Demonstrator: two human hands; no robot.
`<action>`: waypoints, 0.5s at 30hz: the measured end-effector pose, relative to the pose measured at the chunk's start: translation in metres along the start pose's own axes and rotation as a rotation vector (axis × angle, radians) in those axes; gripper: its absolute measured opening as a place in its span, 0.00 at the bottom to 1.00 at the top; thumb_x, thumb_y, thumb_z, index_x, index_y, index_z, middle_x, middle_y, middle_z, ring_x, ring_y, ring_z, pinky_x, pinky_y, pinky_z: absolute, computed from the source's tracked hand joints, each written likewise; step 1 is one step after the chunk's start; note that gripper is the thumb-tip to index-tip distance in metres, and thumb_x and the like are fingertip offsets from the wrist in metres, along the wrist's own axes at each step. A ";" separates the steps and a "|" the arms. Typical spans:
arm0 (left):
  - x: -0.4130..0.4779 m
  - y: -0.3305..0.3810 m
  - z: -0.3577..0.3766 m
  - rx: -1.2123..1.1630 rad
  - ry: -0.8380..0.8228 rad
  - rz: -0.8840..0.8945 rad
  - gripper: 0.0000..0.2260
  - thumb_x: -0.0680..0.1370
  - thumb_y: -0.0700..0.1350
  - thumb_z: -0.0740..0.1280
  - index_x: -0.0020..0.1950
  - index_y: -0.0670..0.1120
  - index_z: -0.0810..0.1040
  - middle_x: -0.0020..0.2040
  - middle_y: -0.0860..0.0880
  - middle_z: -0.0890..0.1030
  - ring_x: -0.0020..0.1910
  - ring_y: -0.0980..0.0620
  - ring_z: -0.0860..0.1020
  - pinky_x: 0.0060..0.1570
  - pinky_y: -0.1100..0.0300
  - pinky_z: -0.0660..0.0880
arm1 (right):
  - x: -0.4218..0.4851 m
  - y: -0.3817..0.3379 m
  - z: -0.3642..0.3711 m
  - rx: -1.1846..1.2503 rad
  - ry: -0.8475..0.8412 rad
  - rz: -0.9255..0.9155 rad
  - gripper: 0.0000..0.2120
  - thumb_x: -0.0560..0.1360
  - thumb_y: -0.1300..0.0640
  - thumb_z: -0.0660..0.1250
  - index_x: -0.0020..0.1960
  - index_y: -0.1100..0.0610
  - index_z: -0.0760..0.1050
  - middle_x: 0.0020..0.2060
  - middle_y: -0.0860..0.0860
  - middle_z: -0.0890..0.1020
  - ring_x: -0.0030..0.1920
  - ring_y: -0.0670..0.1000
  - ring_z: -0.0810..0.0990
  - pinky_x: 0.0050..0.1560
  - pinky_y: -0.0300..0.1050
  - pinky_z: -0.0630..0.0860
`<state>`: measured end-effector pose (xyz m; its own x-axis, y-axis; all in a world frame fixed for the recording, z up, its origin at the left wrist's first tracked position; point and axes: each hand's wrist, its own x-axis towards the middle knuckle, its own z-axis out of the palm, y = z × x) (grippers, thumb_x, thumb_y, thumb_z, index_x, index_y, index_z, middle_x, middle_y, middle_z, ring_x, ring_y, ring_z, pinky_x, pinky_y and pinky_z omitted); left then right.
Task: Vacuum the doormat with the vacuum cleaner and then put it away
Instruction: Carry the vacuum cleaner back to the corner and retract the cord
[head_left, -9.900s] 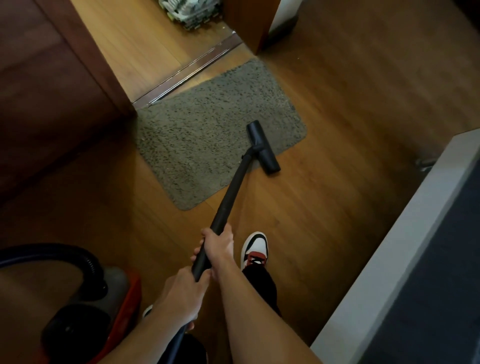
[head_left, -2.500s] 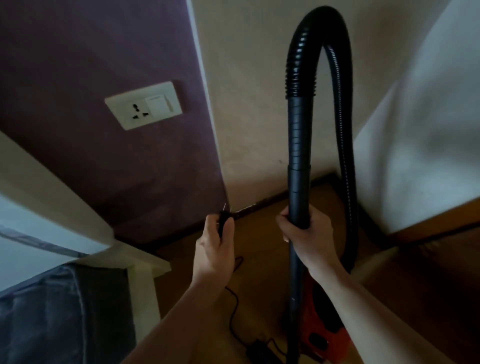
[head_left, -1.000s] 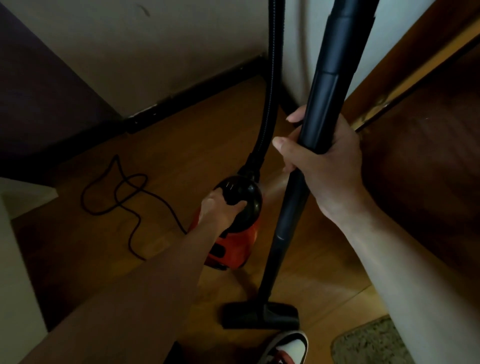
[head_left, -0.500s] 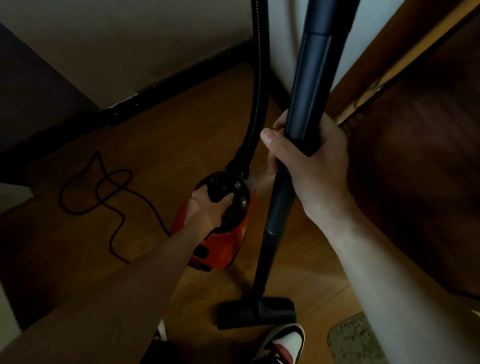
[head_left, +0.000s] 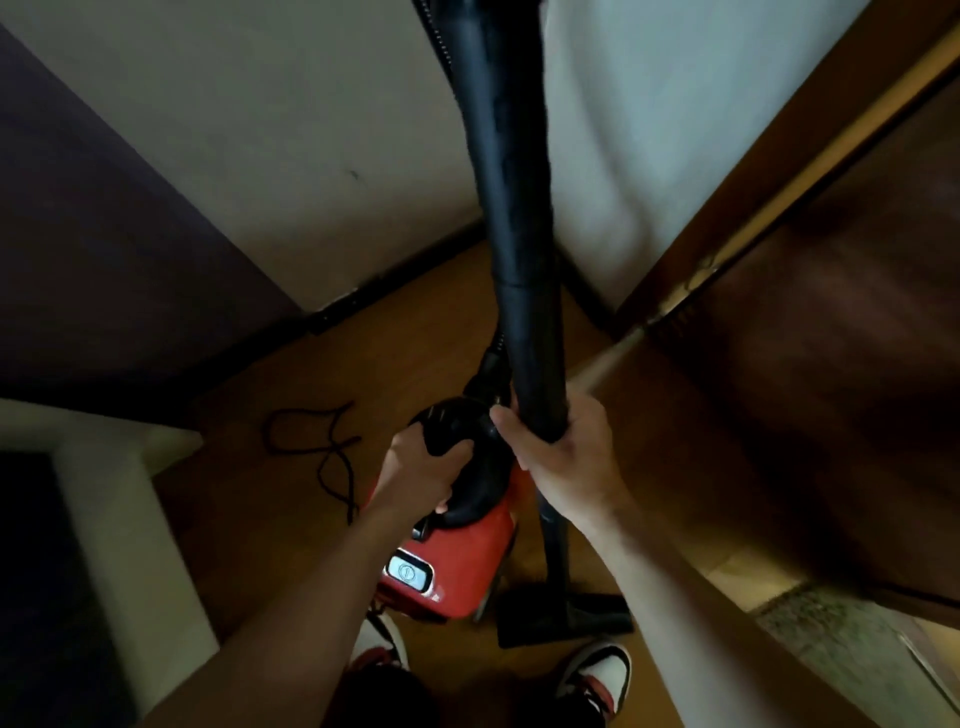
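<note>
One vacuum (head_left: 457, 564) is showing near the wall corner, just ahead of two shoes (head_left: 597, 673). Left hand (head_left: 421, 470) is gripping its handle (head_left: 462, 423); right hand (head_left: 569, 467) is gripping the one upright tube (head_left: 524, 260). One cord (head_left: 324, 447) is lying loose at left; one doormat (head_left: 841, 642) is showing lower right.

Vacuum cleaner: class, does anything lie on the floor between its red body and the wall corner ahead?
Nothing visible, though the tube hides part of that floor. A loose black cord lies left of the red body, off that line.
</note>
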<state>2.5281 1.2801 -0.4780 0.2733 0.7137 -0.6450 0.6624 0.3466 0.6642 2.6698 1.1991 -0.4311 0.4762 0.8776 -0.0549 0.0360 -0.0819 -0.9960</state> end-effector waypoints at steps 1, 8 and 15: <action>-0.017 0.014 -0.012 0.012 0.009 0.005 0.10 0.77 0.44 0.70 0.42 0.40 0.74 0.23 0.48 0.76 0.18 0.54 0.73 0.22 0.64 0.69 | -0.003 -0.023 0.000 -0.023 -0.009 -0.001 0.12 0.76 0.52 0.74 0.39 0.38 0.77 0.28 0.42 0.77 0.29 0.42 0.76 0.32 0.36 0.70; -0.163 0.133 -0.110 -0.090 0.025 0.072 0.09 0.77 0.45 0.72 0.50 0.41 0.76 0.27 0.47 0.77 0.20 0.54 0.74 0.23 0.60 0.70 | -0.027 -0.208 0.005 -0.011 -0.073 -0.029 0.15 0.76 0.60 0.73 0.41 0.39 0.78 0.30 0.36 0.80 0.32 0.37 0.78 0.36 0.32 0.70; -0.280 0.227 -0.193 -0.239 0.054 0.189 0.17 0.75 0.47 0.74 0.53 0.35 0.76 0.30 0.46 0.75 0.22 0.53 0.72 0.23 0.60 0.69 | -0.051 -0.344 0.011 0.019 -0.024 -0.143 0.09 0.74 0.49 0.72 0.38 0.47 0.75 0.28 0.43 0.77 0.29 0.45 0.77 0.33 0.45 0.73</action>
<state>2.4668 1.2767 -0.0740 0.3344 0.8081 -0.4849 0.4189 0.3334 0.8446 2.6234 1.1873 -0.0868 0.4464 0.8907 0.0865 0.0856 0.0537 -0.9949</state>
